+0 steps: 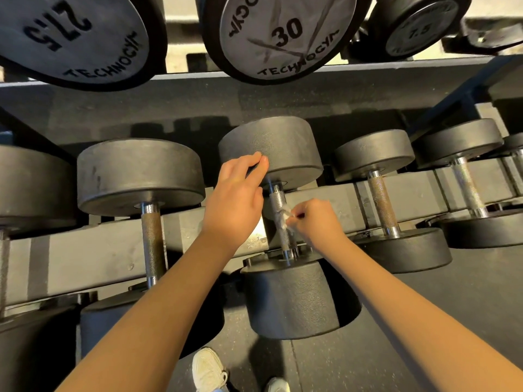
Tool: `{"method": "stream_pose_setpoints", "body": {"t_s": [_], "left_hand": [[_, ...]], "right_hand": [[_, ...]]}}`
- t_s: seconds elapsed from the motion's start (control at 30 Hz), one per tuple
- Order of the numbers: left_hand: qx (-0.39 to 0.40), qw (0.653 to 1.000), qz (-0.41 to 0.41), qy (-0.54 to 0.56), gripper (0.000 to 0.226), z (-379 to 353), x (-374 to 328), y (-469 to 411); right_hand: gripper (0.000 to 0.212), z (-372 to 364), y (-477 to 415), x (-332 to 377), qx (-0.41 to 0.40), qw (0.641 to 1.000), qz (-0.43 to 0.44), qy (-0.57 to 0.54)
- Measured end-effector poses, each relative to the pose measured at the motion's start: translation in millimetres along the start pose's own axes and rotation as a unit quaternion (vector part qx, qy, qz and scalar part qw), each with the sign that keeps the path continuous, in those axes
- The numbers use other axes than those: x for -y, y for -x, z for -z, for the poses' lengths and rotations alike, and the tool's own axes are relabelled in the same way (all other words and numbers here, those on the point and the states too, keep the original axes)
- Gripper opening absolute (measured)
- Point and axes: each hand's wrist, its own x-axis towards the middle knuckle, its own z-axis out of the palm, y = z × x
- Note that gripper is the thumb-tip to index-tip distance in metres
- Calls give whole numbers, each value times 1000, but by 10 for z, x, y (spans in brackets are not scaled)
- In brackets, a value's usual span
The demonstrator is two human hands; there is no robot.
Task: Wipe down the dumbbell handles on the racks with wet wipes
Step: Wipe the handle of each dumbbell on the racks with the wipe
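A black dumbbell (271, 148) lies on the lower rack at centre, its knurled steel handle (278, 199) running towards me. My right hand (318, 219) pinches a small white wet wipe (283, 219) against the middle of that handle. My left hand (235, 193) rests its fingertips on the dumbbell's far head, fingers spread, holding nothing. The near head (291, 298) sticks out over the floor.
More dumbbells sit on the lower rack (56, 258) on both sides, with handles at left (151, 236) and right (382, 205). Above hang the 27.5 (70, 38) and 30 (285, 35) heads of the upper shelf. My white shoes (208, 369) stand on dark floor below.
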Motion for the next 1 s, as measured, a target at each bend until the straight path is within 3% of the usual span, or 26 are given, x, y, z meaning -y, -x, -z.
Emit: {"method": "stream_pose_setpoints", "body": {"t_s": [0.2,0.33,0.43,0.5,0.6,0.7,0.83,0.93,1.0], "left_hand": [[-11,1000,-15,-7,49,3,17,-11],[-24,999,-26,-11,49,-36,48,-4],[-27,999,-23,-6,50,-49,39,10],[-29,999,-19,-3,50,-46,33,9],[-33,999,-23,-3,50,-41,41,-2],[-31,999,-32,-4,50,-39,58,-9],[-30,999,-23,-7,50,-60,55,4],[-40,999,-29,-4,51,-77,57,9],[-42,999,-32,-5,51,-71,58,6]], "right_hand": [[31,-75,-208,216,-133,988,37,-76],[32,-87,-82,217,-81,995,38,-48],[39,-36,-14,161,-55,993,23,-98],[37,-33,-71,148,-70,990,6,-118],[19,-67,-208,184,-118,980,-15,-157],[22,-88,-230,216,-148,969,-22,-197],[24,-59,-88,85,-59,989,-32,-130],[37,4,13,2,17,995,-56,-79],[23,-2,21,36,13,995,-70,-70]]}}
